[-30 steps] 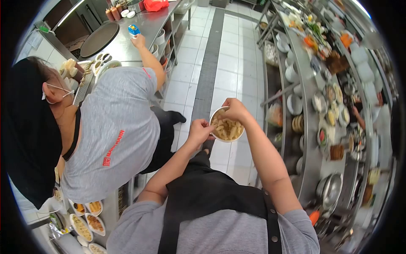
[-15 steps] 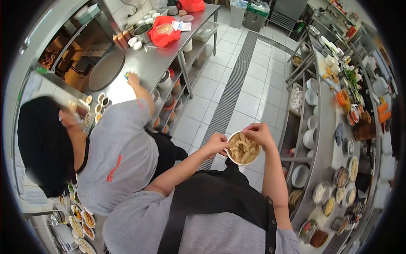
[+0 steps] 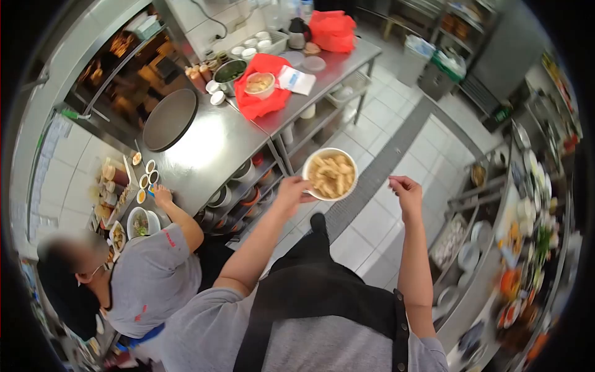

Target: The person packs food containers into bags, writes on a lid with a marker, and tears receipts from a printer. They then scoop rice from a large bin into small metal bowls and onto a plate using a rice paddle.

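Fingers [image 3: 302, 185] of the person's left hand [image 3: 290, 197] grasp the left side of a round white bowl [image 3: 331, 150], thumb at the rim. The bowl is held up in the air in front of the dark apron [image 3: 322, 292], tilted so its opening faces the camera, showing pale tan pieces of food [image 3: 331, 177] inside. The right hand [image 3: 408, 197] is raised to the right, apart from the bowl, with its fingertips drawn close together; whether they touch or pinch something small, I cannot tell. Between the bowl and this hand is an open gap, with pale floor tiles [image 3: 406, 164] and a grey drain strip [image 3: 361, 186] visible below. The tiled aisle runs open ahead, towards bins [image 3: 437, 77] at the far end. On the left, the edge of a steel counter [image 3: 226, 139] appears near the bowl, with shelves beneath it; on top are a large round dark disc [image 3: 170, 119] and a red bag [image 3: 263, 110] with another bowl of food [image 3: 259, 85] on it. A co-worker [image 3: 152, 266] stands close on the left, narrowing the room there. On the right, a crowded worktop [image 3: 486, 313] runs well apart from the bowl, beyond the right forearm
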The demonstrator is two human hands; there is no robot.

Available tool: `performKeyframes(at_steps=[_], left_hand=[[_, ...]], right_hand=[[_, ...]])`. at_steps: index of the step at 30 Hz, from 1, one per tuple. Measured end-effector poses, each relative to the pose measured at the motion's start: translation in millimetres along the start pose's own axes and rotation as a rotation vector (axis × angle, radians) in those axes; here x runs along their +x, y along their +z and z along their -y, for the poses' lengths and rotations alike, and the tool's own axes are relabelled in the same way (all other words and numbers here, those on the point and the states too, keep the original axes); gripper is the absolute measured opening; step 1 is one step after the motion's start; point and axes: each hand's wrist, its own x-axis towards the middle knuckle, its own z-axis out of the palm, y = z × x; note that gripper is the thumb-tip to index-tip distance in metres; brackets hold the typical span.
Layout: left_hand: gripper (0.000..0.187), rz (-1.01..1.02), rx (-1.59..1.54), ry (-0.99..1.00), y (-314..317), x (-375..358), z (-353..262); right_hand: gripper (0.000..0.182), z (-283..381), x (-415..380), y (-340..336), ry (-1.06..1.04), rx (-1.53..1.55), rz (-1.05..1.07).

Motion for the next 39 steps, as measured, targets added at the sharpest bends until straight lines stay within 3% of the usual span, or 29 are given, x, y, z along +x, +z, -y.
performKeyframes(at_steps=[1,3,4,7,9,10,15,18,21,25,27,30,31,33,34,36,38,39], left_hand=[[0.024,-0.068,-0.003,0.039,-13.2,27.8,-15.5],[0.022,-0.144,0.015,0.105,-38.9,82.1,-42.8],[0.02,-0.197,0.006,0.115,-48.6,105.4,-57.7],[0.016,-0.314,-0.04,0.094,-60.3,170.0,-97.9],[0.019,-0.33,-0.061,0.086,-68.9,217.8,-109.7],[0.022,-0.335,-0.039,0.052,-74.4,238.4,-109.5],[0.018,-0.427,-0.299,0.097,-66.9,299.2,-122.5],[0.032,-0.658,-0.448,0.221,-42.7,307.3,-120.7],[0.029,-0.766,-0.467,0.129,-9.5,287.5,-126.1],[0.029,-1.13,-0.362,0.099,19.9,286.9,-115.8],[0.034,-1.364,-0.387,0.346,40.6,292.8,-128.0],[0.036,-1.503,-0.349,0.494,67.2,316.2,-173.5],[0.036,-1.526,-0.35,0.489,74.7,326.4,-188.2],[0.034,-1.449,-0.216,0.577,86.4,353.6,-218.7],[0.03,-1.449,-0.171,0.483,92.8,368.9,-230.7],[0.023,-1.267,-0.064,0.44,99.0,404.9,-248.7],[0.02,-0.985,-0.015,0.345,95.7,444.3,-258.4],[0.021,-0.935,0.011,0.388,90.3,468.7,-258.5]], right_hand=[[0.014,-0.9,32.9,12.4,0.026,0.07,0.063],[0.014,23.9,86.8,36.9,0.098,-0.317,0.15],[0.014,20.9,118.6,47.6,0.078,-0.327,0.179],[0.03,13.9,208.7,77.5,0.158,-0.501,0.322],[0.056,26.7,241.9,101.7,-0.037,-0.113,0.572],[0.074,42.9,261.3,106.7,-0.004,-0.208,0.642],[0.055,46.2,418.4,170.8,-0.145,-0.303,0.738],[0.038,63.9,494.0,245.3,-0.563,-0.524,0.725],[0.027,64.6,567.2,338.6,-1.076,-0.639,0.689],[0.021,50.3,633.2,429.7,-1.113,-0.891,0.818],[0.018,43.8,650.4,450.2,-1.253,-1.005,0.996],[0.014,58.3,662.9,455.0,-1.241,-0.913,1.108],[0.014,68.7,667.1,450.0,-1.246,-0.901,1.131],[0.012,93.4,676.2,439.5,-0.935,-0.762,1.185],[0.012,97.8,681.7,435.6,-0.939,-0.753,1.206],[0.015,102.2,695.6,427.1,-0.799,-0.544,1.207],[0.016,103.4,702.6,422.5,-0.807,-0.489,1.224],[0.018,102.7,703.7,419.1,-0.805,-0.429,1.22]])
